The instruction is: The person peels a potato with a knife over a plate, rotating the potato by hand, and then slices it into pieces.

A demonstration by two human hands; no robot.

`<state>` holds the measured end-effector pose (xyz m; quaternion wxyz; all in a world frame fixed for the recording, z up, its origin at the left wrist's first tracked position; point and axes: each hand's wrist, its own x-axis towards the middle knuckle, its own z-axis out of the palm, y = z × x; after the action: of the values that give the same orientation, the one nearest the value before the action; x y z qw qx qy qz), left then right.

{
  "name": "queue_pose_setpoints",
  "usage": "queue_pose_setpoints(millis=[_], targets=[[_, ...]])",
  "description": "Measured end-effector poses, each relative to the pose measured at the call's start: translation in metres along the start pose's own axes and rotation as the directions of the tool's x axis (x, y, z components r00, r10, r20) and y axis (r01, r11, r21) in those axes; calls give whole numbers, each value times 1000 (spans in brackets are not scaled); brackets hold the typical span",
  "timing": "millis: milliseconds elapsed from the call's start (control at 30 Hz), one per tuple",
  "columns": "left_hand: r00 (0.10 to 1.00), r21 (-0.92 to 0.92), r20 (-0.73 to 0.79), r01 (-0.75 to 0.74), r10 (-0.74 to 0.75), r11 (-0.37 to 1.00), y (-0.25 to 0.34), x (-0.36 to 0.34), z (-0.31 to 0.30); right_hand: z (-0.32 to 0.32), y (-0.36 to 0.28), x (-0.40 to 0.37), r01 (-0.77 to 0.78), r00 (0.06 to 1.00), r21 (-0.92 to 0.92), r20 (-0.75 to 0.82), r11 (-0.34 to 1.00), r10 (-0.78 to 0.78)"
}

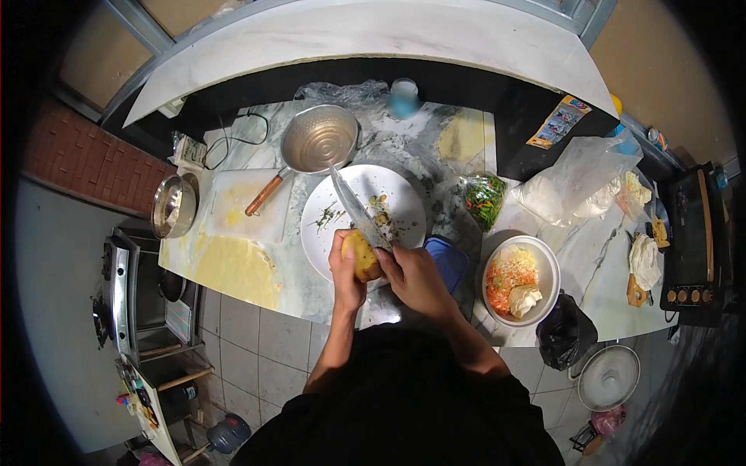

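My left hand (346,281) is wrapped round a yellow potato (360,253) with a brownish patch at its lower end. In my right hand (420,278) is a large knife (351,200), its broad blade slanting up and to the left, the part near the handle against the potato's right side. Both hands are over the near part of a wide white plate (312,227). Dark and green scraps lie on the plate, partly behind the blade. The knife's handle is mostly hidden in my right fist.
Beyond the plate stands a saucepan (318,138) with a wooden handle. A white cutting board (237,198) and metal bowl (185,216) are at left. To the right are a blue lid (447,268), bagged chillies (485,203) and a white bowl (553,272) of shredded vegetables.
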<state>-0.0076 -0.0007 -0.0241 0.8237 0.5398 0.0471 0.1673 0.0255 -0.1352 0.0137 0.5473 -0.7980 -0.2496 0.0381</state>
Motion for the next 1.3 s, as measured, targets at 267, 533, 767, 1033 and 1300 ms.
queue_pose_setpoints(millis=[267,533,767,1033,1300], targets=[[996,283,-92,9,18,959,1,-4,5,-5,-7,3,-56,997,0,45,998,56],[996,232,-87,31,-11,972,24,-4,17,6,27,4,59,995,-195,-66,979,-74],[976,192,-178,156,-122,969,14,-2,8,-10,-3,6,-60,995,9,-74,998,60],[987,362,-134,131,-88,923,4,-2,0,1,13,4,7,998,-63,-56,998,-11],[961,55,-156,239,-228,969,22,0,20,-1,13,4,33,987,70,-159,997,-22]])
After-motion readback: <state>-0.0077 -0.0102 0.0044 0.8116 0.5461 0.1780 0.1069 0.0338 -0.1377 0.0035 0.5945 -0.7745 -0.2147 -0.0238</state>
